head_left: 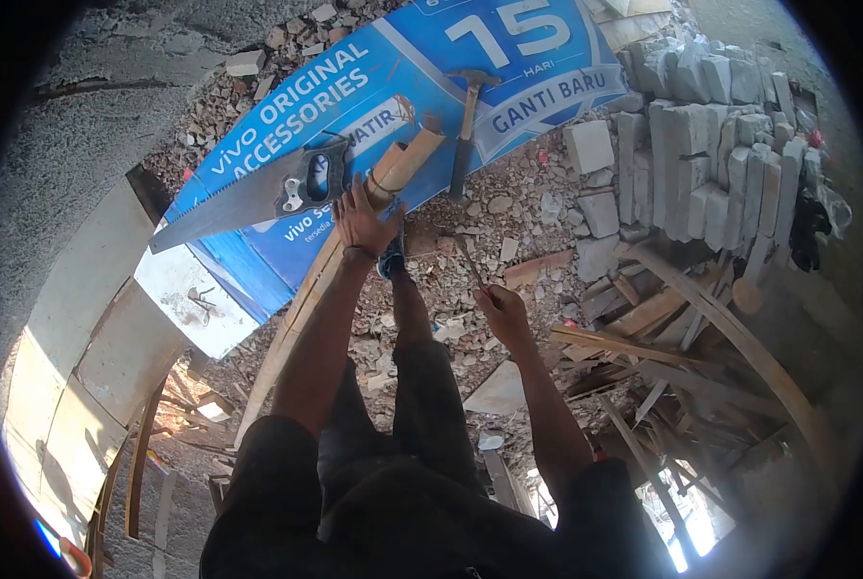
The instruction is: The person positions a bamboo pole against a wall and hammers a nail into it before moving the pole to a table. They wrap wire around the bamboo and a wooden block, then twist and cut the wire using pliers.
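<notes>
My left hand lies on a long wooden beam, fingers stretched over its upper part and thumb out to the side. The beam runs up from the lower left, and its cut end rests over a blue printed sign board. In my right hand is a thin, rod-like tool, its tip pointing up and left above the rubble; its exact kind is unclear. Just left of my left hand, a handsaw with a dark handle lies on the board. A claw hammer rests further up, its head away from me.
Broken rubble covers the ground around my feet. Grey blocks are stacked at the upper right. Below them lies a heap of scrap timber with a long curved-looking plank. Pale panels stand along the left.
</notes>
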`<state>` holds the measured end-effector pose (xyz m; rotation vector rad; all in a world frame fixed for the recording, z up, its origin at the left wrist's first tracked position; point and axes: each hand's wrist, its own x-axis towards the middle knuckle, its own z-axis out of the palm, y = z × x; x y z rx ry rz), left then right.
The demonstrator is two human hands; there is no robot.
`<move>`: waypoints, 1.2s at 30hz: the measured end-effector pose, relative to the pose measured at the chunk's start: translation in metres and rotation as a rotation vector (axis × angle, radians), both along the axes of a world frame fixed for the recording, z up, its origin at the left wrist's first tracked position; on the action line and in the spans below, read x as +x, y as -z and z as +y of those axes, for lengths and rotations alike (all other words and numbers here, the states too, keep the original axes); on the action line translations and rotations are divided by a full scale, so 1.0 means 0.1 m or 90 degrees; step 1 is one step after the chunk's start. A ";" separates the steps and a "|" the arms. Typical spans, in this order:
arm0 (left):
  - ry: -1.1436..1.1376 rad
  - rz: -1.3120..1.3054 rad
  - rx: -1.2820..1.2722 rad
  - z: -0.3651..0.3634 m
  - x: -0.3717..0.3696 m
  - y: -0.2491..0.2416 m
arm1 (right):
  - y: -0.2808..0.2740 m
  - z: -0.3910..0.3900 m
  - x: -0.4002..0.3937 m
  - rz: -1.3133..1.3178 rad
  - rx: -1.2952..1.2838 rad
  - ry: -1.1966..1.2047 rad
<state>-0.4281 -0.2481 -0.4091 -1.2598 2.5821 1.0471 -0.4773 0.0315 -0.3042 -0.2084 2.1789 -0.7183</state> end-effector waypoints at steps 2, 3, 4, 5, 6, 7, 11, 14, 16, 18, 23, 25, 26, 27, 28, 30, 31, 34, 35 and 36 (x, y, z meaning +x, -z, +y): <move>0.005 0.110 0.027 -0.06 0.03 0.00 | -0.06 -0.02 0.01 -0.036 0.015 0.022; 0.008 0.110 0.023 -0.11 0.02 0.03 | -0.09 -0.02 0.03 -0.076 0.037 0.041; 0.043 0.093 0.032 -0.17 -0.02 0.08 | -0.12 -0.03 0.03 -0.065 0.046 0.027; 0.078 0.077 0.041 -0.21 -0.07 0.12 | -0.13 -0.03 0.03 -0.063 0.044 0.030; 0.081 0.079 0.040 -0.24 -0.11 0.15 | -0.14 -0.02 0.04 -0.062 0.055 0.037; 0.085 0.101 0.048 -0.27 -0.13 0.17 | -0.15 0.00 0.06 -0.061 0.066 0.043; 0.044 0.089 0.109 -0.30 -0.20 0.13 | -0.16 0.04 0.09 -0.050 0.050 0.072; 0.015 0.114 0.127 -0.33 -0.26 0.05 | -0.13 0.07 0.11 -0.047 0.072 0.090; 0.024 0.118 0.120 -0.36 -0.28 0.04 | -0.13 0.05 0.07 -0.078 0.095 0.101; 0.031 0.120 0.116 -0.39 -0.29 0.02 | -0.10 0.01 0.04 -0.052 0.090 0.081; 0.059 0.085 0.118 -0.38 -0.27 0.11 | 0.09 -0.26 -0.25 -0.006 0.068 0.066; 0.040 0.108 0.052 -0.34 -0.20 0.01 | 0.21 -0.44 -0.51 0.049 0.025 0.063; 0.025 0.132 -0.009 -0.32 -0.15 -0.06 | 0.26 -0.54 -0.65 0.103 0.039 0.042; 0.023 0.131 -0.011 -0.37 -0.03 0.00 | 0.31 -0.66 -0.80 0.158 0.052 0.021; 0.040 0.182 0.064 -0.47 0.15 0.12 | 0.37 -0.76 -0.94 0.205 0.048 0.008; 0.055 0.232 0.135 -0.59 0.43 0.28 | 0.51 -0.98 -1.25 0.298 -0.014 -0.024; 0.125 0.152 0.219 -0.64 0.55 0.32 | 0.61 -1.09 -1.41 0.342 -0.073 -0.045; 0.188 -0.029 0.317 -0.72 0.49 0.27 | 0.96 -1.40 -1.78 0.407 -0.069 -0.094; 0.189 -0.129 0.340 -0.71 0.40 0.22 | 1.04 -1.50 -1.88 0.407 -0.073 -0.097; 0.214 -0.119 0.338 -0.70 0.36 0.26 | 1.05 -1.61 -1.97 0.395 -0.103 -0.136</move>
